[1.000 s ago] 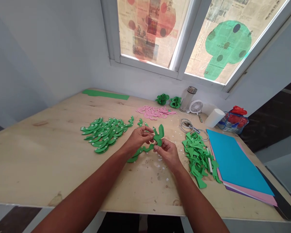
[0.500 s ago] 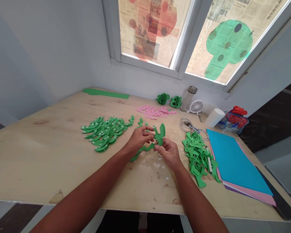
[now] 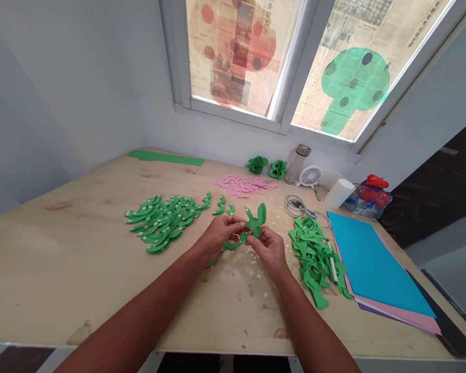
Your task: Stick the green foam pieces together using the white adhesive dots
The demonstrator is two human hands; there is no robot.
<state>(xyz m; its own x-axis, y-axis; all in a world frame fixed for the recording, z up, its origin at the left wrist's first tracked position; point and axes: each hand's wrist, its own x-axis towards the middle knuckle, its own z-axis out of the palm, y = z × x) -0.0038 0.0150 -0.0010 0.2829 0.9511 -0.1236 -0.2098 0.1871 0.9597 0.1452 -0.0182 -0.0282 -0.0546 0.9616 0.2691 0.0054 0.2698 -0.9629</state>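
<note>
Between my two hands, above the table, is a green foam-sheet cutout piece (image 3: 255, 224) with several lobes pointing up and out. My left hand (image 3: 226, 231) pinches its left side with thumb and fingers. My right hand (image 3: 269, 249) grips its lower right part, thumb on the near side. Just below my left hand a green wavy strip (image 3: 230, 245) shows, partly covered by my fingers. Beyond the hands lie a few small green curved pieces (image 3: 219, 206). A spread of green curved pieces with white tabs (image 3: 166, 220) lies to the left.
Green scraps (image 3: 312, 254) with a white pen (image 3: 333, 267) lie right of my hands, beside blue sheets (image 3: 376, 264). Farther back are pink cutouts (image 3: 244, 185), green paper balls (image 3: 257, 165), a bottle (image 3: 297, 165), a small fan (image 3: 310, 176), rings with scissors (image 3: 296, 205), and a white roll (image 3: 339, 194).
The camera view has tilted up slightly, so the scene sits lower. Both hands stay on the green piece, with my left fingers shifted a little around it.
</note>
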